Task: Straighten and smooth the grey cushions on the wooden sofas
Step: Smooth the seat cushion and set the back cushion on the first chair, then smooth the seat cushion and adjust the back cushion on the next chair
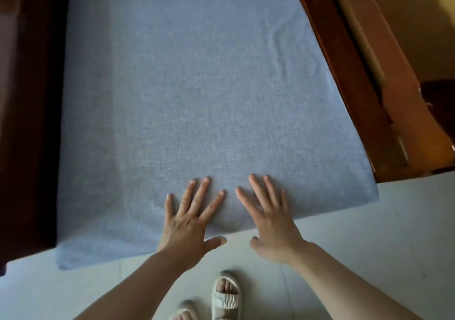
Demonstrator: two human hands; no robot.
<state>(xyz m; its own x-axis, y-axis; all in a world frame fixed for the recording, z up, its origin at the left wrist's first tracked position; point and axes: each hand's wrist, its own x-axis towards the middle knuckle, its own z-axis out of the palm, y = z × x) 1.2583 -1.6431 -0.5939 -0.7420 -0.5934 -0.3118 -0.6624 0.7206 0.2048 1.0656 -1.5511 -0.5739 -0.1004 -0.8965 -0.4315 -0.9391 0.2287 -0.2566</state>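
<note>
A grey seat cushion (197, 103) filled most of the view, lying flat on a dark wooden sofa frame (357, 78) whose armrest ran along the cushion's 3 o'clock side, with darker wood along its 9 o'clock side. The cushion's front edge overhung the pale tiled floor (369, 221) at 6 o'clock. The fabric looked mostly smooth, with a few shallow creases toward 2 o'clock near the armrest.

Both hands lay flat on the cushion near its front edge, side by side and close together but apart. The left hand (189, 221) was released, its 4 fingers straight and spread on the fabric, pointing toward 12 o'clock, with the thumb hanging just past the front edge. The right hand (270, 221) was likewise released, fingers straight and fanned on the cloth, thumb off the edge over the floor. Neither hand grasped anything; the palms pressed the fabric.

Bare forearms ran in from 5 and 7 o'clock. At 6 o'clock, on the floor, 2 feet wore white sandals (225, 295).
</note>
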